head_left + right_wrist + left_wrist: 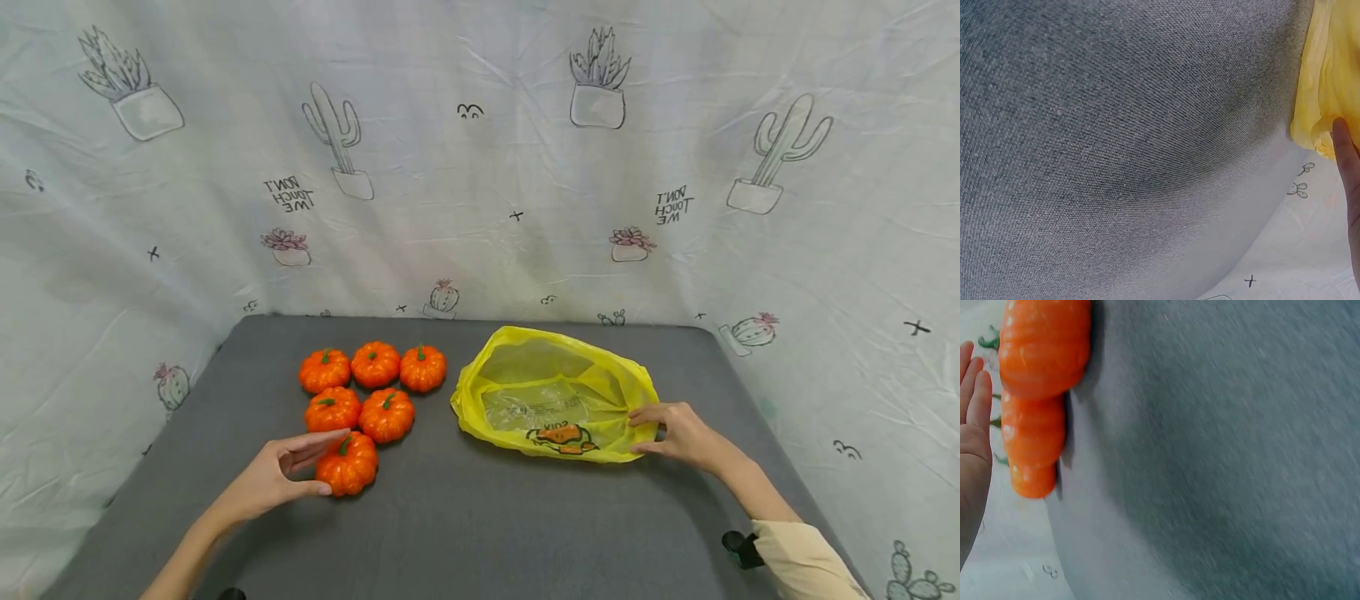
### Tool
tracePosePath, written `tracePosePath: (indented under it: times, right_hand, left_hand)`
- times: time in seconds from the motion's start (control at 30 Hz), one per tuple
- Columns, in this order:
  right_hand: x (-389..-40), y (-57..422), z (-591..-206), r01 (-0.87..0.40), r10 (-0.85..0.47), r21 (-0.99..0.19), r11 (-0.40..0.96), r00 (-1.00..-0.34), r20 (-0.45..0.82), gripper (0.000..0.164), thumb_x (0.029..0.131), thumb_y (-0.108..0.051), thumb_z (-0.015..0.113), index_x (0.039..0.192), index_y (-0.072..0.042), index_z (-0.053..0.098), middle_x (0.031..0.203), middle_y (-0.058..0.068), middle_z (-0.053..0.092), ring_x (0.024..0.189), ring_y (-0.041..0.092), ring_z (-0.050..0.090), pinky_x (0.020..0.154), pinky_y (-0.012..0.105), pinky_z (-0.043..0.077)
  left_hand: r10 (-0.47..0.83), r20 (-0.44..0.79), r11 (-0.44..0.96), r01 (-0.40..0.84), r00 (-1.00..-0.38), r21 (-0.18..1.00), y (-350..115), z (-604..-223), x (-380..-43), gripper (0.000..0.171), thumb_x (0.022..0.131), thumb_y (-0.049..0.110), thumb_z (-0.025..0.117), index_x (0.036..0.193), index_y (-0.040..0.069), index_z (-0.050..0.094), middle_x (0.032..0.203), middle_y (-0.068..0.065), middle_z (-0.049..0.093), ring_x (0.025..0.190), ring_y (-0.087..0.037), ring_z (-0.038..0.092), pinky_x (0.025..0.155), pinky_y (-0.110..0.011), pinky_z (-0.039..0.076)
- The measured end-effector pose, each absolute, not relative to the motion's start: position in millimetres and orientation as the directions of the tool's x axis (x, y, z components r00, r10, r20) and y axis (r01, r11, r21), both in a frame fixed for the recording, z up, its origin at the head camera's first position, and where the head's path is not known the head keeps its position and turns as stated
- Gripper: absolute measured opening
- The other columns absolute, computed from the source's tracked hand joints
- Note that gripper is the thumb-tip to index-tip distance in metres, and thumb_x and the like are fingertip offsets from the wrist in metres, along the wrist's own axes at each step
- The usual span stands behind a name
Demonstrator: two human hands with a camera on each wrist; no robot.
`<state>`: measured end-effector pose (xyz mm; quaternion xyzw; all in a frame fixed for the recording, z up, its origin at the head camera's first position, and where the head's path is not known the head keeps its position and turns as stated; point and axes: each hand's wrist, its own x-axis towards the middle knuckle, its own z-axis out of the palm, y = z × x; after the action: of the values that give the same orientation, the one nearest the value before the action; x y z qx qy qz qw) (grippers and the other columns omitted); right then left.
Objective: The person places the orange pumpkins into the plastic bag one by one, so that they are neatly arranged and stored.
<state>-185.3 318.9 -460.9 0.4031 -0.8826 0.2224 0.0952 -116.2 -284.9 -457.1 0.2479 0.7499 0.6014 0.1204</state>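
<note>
In the head view, my left hand (pixel 273 479) is at the left side of the nearest small orange pumpkin (pixel 348 467), which stands on the grey table. Its thumb lies by the pumpkin's near side and the fingers reach along the far side. The left wrist view shows straight fingers (pixel 982 403) beside a pumpkin (pixel 1044 347); the thumb is out of that view. At the right, my right hand (pixel 678 433) grips the right edge of a yellow plastic bag (pixel 480 417), whose wide mouth faces up. One finger (pixel 1346 153) presses the yellow film in the right wrist view.
Several more orange pumpkins (pixel 375 364) with green stems sit close together behind the nearest one, left of the bag. A pale cloth (pixel 480 167) printed with cacti hangs behind the grey table (pixel 465 533) and along its sides.
</note>
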Motion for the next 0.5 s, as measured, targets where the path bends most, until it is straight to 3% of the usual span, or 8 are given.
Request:
tracePosePath:
  times: [0.27, 0.5]
  right_hand:
    - [-186.7, 319.9, -463.4, -0.782, -0.68, -0.278, 0.558, -0.623, 0.386, 0.037, 0.064, -0.018, 0.088, 0.093, -0.001, 0.073, 0.094, 0.014, 0.071, 0.075, 0.02, 0.067, 0.058, 0.026, 0.052]
    - [-189.3, 317.6, -464.2, -0.789, -0.691, -0.266, 0.553, -0.613, 0.383, 0.036, 0.065, -0.018, 0.088, 0.093, 0.0, 0.073, 0.093, 0.014, 0.071, 0.075, 0.022, 0.067, 0.058, 0.026, 0.052]
  left_hand:
    - [0.534, 0.136, 0.125, 0.238, -0.834, 0.963, -298.6, -460.2, -118.6, 0.055, 0.086, -0.011, 0.063, 0.137, -0.012, 0.043, 0.138, -0.023, 0.048, 0.127, -0.01, 0.048, 0.098, -0.023, 0.042]
    - [0.53, 0.081, 0.127, 0.173, -0.844, 0.977, -307.9, -468.3, -124.3, 0.056, 0.086, -0.01, 0.063, 0.137, -0.013, 0.041, 0.14, -0.017, 0.049, 0.127, -0.006, 0.047, 0.099, -0.024, 0.041]
